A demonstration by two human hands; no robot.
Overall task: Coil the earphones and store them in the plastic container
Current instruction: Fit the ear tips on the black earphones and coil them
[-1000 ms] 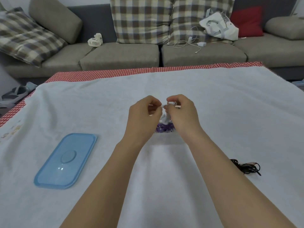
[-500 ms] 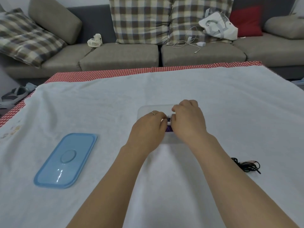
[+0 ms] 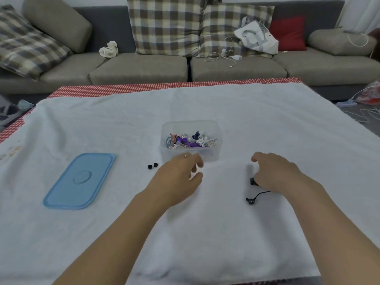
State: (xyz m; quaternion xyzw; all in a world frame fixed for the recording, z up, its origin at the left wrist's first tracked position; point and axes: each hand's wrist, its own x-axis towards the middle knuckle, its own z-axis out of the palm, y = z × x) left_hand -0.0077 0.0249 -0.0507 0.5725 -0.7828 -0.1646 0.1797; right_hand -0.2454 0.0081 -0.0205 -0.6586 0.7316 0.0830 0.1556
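A clear plastic container (image 3: 218,130) stands open mid-table, holding several coiled earphones (image 3: 190,140) in white, purple and blue. My left hand (image 3: 178,178) hovers just in front of it, fingers loosely apart and holding nothing. To the right, my right hand (image 3: 275,173) rests on the black earphones (image 3: 251,200). One earbud pokes out by my thumb, and the other lies on the cloth on a short loop of cable. The rest of the cable is hidden under my palm.
A blue lid (image 3: 80,181) lies flat at the left. Two small black ear tips (image 3: 152,166) sit between the lid and the container. A white cloth (image 3: 205,233) covers the table. A sofa (image 3: 139,66) with cushions, a small fan and cables stands behind it.
Both hands have drawn back from the container, leaving the white earphones inside. My right hand has moved right onto the black earphones. My left hand has pulled toward me, with nothing in it.
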